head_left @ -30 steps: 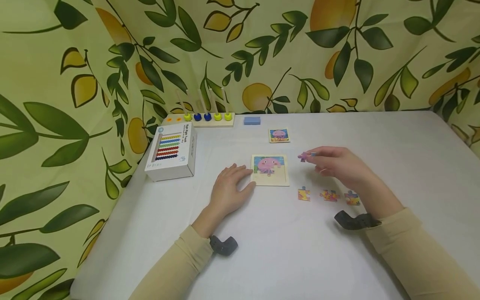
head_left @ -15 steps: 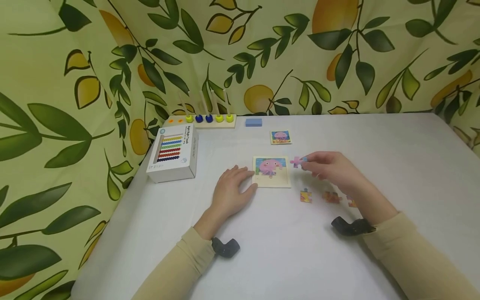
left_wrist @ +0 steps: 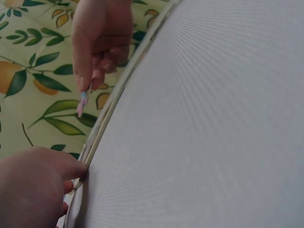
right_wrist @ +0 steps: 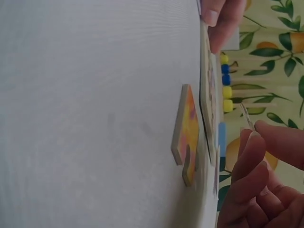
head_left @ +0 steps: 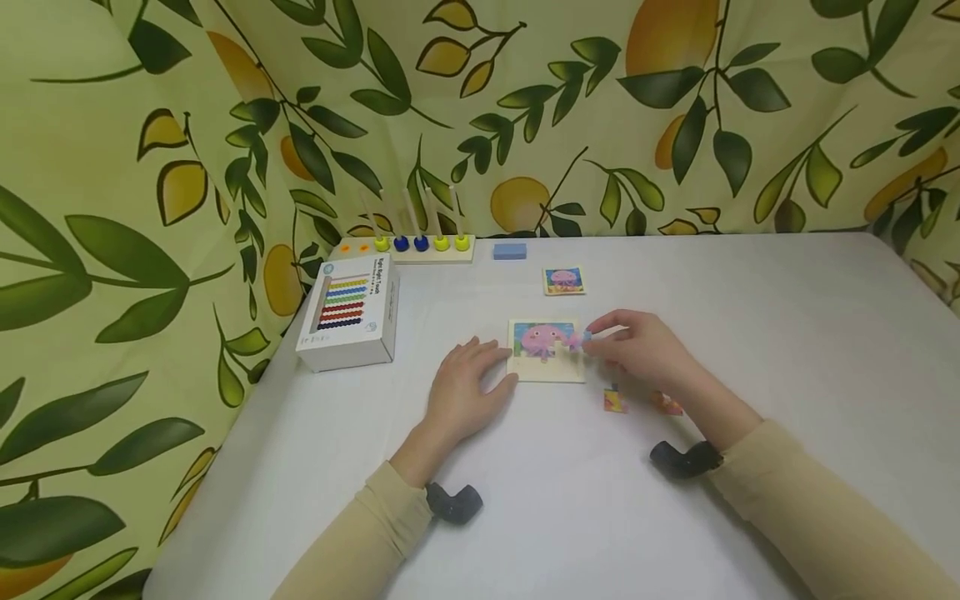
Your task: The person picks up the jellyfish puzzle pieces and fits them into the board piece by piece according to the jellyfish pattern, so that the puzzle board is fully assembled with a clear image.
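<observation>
A square wooden puzzle board (head_left: 547, 372) lies on the white table, its upper part filled with a pink octopus picture and its lower part bare wood. My left hand (head_left: 467, 390) rests at its left edge, thumb and fingers fairly straight; in the left wrist view the thumb (left_wrist: 71, 166) touches the edge. Between thumb and fingertips my right hand (head_left: 641, 350) pinches a pink and blue jigsaw piece (head_left: 576, 340) over the board's right side. The right wrist view shows that piece (right_wrist: 246, 115) edge-on, raised. Below that hand lie a yellow piece (head_left: 615, 401) and a red-orange piece (head_left: 667, 404).
Behind the board is a small octopus picture card (head_left: 564, 281), and farther back a blue block (head_left: 510, 252). At the back left stand a white abacus box (head_left: 348, 312) and a pegged wooden counting stand (head_left: 435, 256). A leaf-patterned cloth (head_left: 517, 125) hangs behind the table.
My right hand has moved left with the jigsaw piece, from beside the board to over its right edge. The rightmost loose piece has become hidden behind the right forearm. My left hand stays at the board.
</observation>
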`<action>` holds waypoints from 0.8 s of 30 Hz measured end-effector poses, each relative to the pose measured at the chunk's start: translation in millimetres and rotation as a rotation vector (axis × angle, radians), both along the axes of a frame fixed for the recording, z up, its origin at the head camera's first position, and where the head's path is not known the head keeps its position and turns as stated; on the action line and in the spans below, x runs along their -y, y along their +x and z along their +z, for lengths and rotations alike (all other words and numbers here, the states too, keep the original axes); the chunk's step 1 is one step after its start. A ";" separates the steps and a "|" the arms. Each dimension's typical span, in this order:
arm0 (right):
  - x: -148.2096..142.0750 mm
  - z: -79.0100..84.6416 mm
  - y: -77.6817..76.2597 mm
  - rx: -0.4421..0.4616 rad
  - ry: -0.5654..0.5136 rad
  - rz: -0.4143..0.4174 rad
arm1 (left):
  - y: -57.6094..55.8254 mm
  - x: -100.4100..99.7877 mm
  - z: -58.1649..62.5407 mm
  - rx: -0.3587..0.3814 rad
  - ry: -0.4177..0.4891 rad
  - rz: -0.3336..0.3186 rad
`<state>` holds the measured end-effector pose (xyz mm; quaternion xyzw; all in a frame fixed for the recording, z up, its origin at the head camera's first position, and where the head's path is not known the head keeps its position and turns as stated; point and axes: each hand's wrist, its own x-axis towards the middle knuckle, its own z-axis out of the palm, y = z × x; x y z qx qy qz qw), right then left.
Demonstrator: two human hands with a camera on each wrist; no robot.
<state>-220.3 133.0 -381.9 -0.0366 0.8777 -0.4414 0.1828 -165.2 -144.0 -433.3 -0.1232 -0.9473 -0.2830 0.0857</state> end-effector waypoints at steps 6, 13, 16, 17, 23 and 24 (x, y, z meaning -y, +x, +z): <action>5.8 -2.7 -3.7 -0.001 0.018 -0.004 | 1.4 -0.5 0.2 0.000 -0.003 -0.001; 11.7 -3.0 -8.4 0.012 0.049 -0.023 | 0.4 -0.5 1.3 -0.008 -0.008 0.003; 13.9 -2.9 -8.7 0.023 0.054 -0.025 | -0.2 -0.6 1.1 -0.009 -0.008 0.003; 14.7 -2.8 -8.5 0.026 0.054 -0.025 | -0.3 -0.7 1.1 -0.007 -0.007 0.003; 18.3 -3.9 -8.4 0.031 0.060 -0.025 | -0.3 -0.3 1.1 -0.003 -0.006 0.004; 18.9 -4.1 -8.5 0.027 0.060 -0.022 | -0.1 -0.1 1.0 -0.004 -0.006 0.005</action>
